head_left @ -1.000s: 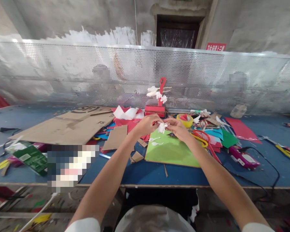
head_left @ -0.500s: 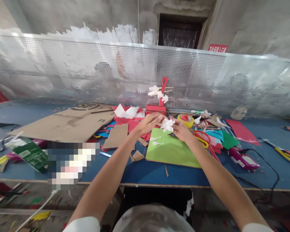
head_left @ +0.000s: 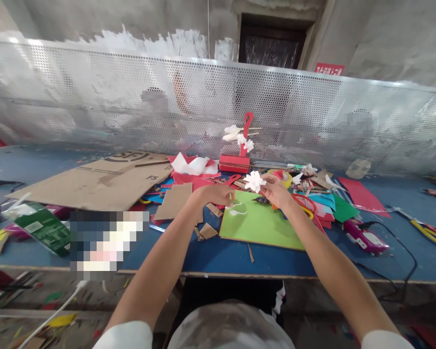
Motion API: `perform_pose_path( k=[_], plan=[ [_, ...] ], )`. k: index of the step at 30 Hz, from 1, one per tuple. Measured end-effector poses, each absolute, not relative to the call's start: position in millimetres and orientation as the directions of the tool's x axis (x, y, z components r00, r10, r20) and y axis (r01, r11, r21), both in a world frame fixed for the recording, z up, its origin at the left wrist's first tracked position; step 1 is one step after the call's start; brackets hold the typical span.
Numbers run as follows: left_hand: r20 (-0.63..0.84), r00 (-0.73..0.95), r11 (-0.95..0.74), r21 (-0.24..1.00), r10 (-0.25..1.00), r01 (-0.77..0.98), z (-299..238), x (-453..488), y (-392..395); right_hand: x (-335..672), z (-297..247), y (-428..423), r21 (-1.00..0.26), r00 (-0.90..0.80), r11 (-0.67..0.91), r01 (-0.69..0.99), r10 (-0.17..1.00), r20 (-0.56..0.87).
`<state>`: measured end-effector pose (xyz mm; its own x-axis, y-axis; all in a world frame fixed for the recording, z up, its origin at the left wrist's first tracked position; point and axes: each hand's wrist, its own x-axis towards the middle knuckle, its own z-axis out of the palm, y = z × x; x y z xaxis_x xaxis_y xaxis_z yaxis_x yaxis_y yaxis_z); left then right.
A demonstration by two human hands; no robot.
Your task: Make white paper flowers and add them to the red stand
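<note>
In my right hand (head_left: pixel 277 190) is a white paper flower (head_left: pixel 255 182), pinched at its base and raised over the back of a light green board (head_left: pixel 265 225). My left hand (head_left: pixel 219 195) is lowered at the board's left edge, its fingers curled and closed on the narrow end of a thin white paper petal (head_left: pixel 237 206). A second white petal (head_left: pixel 236 213) lies flat just below it. The fingertips partly hide the grip. Dark-tipped pliers or scissors (head_left: pixel 260 199) rest on the board beside my right hand.
A red stand (head_left: pixel 234 163) bearing white flowers is behind my hands. Yellow tape (head_left: pixel 286 180), red and blue paper scraps and cardboard (head_left: pixel 174 202) crowd around the board. A corded purple tool (head_left: pixel 366 237) lies to the right, a large cardboard sheet (head_left: pixel 94 186) to the left.
My left hand has left the flower and moved down to the petals on the board. My right hand keeps the flower, now slightly higher and turned.
</note>
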<state>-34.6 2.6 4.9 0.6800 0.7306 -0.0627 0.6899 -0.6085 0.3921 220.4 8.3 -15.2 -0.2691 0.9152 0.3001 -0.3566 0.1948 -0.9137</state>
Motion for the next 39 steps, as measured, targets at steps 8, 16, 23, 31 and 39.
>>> perform_pose_path(
  k=[8, 16, 23, 31, 39],
  plan=[
    [0.021, 0.695, -0.654, 0.362, 0.718, 0.664, -5.9, -31.4, 10.8, 214.2, -14.8, 9.2, -0.931, -0.263, 0.147, -0.335, 0.934, 0.242],
    [0.365, 0.568, -0.672, 0.317, 0.738, 0.67, 2.0, -18.6, 6.3, 214.1, -15.7, 7.3, -0.949, -0.321, 0.126, -0.288, 0.921, 0.22],
    [0.42, 0.558, -0.697, 0.474, 0.716, 0.538, 11.3, -10.4, -0.9, 211.3, -12.7, 3.3, -0.951, -0.31, 0.183, -0.247, 0.915, 0.257],
    [0.311, 0.64, -0.63, 0.691, 0.702, 0.354, 16.5, -7.0, -4.7, 210.0, -10.2, -0.4, -0.956, -0.385, 0.242, -0.168, 0.876, 0.29],
    [0.284, 0.627, -0.55, 0.786, 0.725, 0.281, 13.9, -7.8, -1.7, 211.3, -14.9, 3.2, -0.955, -0.377, 0.257, -0.148, 0.878, 0.295]
  ],
)
